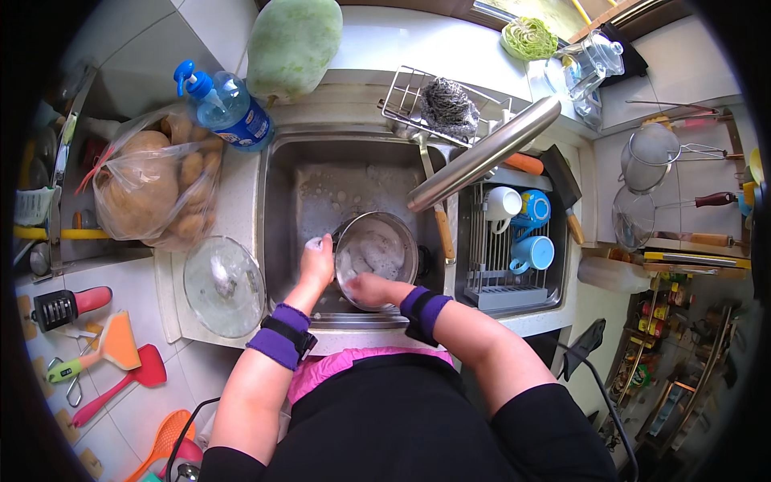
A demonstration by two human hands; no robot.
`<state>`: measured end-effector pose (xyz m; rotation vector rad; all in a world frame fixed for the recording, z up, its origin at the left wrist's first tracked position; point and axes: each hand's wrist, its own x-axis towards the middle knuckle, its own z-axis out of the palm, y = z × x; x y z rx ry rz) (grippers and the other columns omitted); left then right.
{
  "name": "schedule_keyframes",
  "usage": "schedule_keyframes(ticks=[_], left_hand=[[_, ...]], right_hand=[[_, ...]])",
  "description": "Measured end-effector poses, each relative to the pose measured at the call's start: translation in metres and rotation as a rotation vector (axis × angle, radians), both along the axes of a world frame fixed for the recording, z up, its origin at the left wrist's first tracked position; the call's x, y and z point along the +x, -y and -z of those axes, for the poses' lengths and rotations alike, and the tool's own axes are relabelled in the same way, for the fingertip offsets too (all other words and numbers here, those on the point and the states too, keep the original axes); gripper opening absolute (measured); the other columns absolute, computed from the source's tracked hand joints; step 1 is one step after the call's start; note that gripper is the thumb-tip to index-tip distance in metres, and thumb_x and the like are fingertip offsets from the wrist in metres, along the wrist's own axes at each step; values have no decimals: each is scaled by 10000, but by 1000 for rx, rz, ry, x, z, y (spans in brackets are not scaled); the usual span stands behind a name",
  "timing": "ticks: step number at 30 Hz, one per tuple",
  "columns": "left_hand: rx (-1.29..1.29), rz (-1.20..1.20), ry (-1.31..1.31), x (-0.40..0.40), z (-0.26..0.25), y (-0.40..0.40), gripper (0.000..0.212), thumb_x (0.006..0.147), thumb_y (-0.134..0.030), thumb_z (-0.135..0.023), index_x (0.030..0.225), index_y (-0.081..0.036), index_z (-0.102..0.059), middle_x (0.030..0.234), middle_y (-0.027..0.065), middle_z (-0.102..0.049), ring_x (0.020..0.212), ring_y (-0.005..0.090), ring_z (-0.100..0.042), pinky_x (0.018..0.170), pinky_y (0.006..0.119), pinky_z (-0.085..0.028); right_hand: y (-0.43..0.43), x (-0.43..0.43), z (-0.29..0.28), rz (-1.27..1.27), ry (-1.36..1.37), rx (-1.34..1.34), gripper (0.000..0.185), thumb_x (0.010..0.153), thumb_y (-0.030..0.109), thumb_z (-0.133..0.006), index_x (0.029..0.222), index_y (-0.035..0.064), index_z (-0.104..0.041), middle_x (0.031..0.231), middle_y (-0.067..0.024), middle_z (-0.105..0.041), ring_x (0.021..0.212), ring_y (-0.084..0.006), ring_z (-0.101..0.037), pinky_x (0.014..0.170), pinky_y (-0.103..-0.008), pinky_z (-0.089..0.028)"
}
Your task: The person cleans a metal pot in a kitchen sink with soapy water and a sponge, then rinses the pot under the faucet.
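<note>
A metal pot (408,241) with soapy water and suds (379,241) inside it stands in the left basin of the stainless steel sink (355,156). My left hand (317,260) grips the pot's left side, where the handle is hidden by my fingers. A bit of foam clings to that hand. Opposite it, a dark side handle (423,260) shows on the pot. My right hand (372,290) reaches over the near rim into the pot. Its fingertips are down by the suds, and whether they hold anything is hidden.
A steel faucet (485,153) slants over the basin, beside a wooden-handled knife (444,232) on the divider. Mugs (532,254) stand in the right basin's rack. A glass lid (224,286), bagged potatoes (191,172) and a blue pump bottle (232,111) flank the left. A cleaver (560,178) lies right.
</note>
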<state>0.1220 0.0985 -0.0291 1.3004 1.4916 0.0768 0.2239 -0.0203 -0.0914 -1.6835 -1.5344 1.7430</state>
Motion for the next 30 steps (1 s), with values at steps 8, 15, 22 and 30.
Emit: schedule_keyframes(ticks=[8, 15, 22, 30], left_hand=[[27, 1, 6, 2, 12, 3, 464, 882, -393, -448, 729, 19, -596, 573, 167, -580, 547, 299, -600, 574, 420, -432], [-7, -13, 78, 0, 4, 1, 451, 899, -380, -438, 694, 0, -569, 501, 116, -536, 431, 249, -557, 449, 379, -412], [-7, -26, 54, 2, 5, 4, 462, 899, -387, -436, 690, 4, -563, 504, 118, -537, 440, 254, -555, 462, 392, -416], [62, 12, 46, -6, 26, 3, 463, 900, -392, -433, 706, 4, -572, 522, 124, -552, 460, 263, -565, 478, 399, -424]], right_hand=[[21, 41, 28, -194, 830, 207, 173, 772, 130, -525, 784, 68, -686, 835, -137, -631, 853, -260, -611, 740, -348, -499], [-34, 68, 21, -227, 1005, 621, 158, 797, 122, -497, 801, 58, -641, 806, -103, -616, 780, -242, -619, 691, -364, -490], [0, 51, 62, -66, 1010, 342, 178, 814, 123, -480, 837, 41, -636, 807, -93, -621, 775, -225, -635, 585, -346, -505], [-27, 51, 44, 42, 1022, 292, 158, 799, 111, -501, 843, 44, -637, 798, -92, -634, 764, -218, -643, 619, -332, -522]])
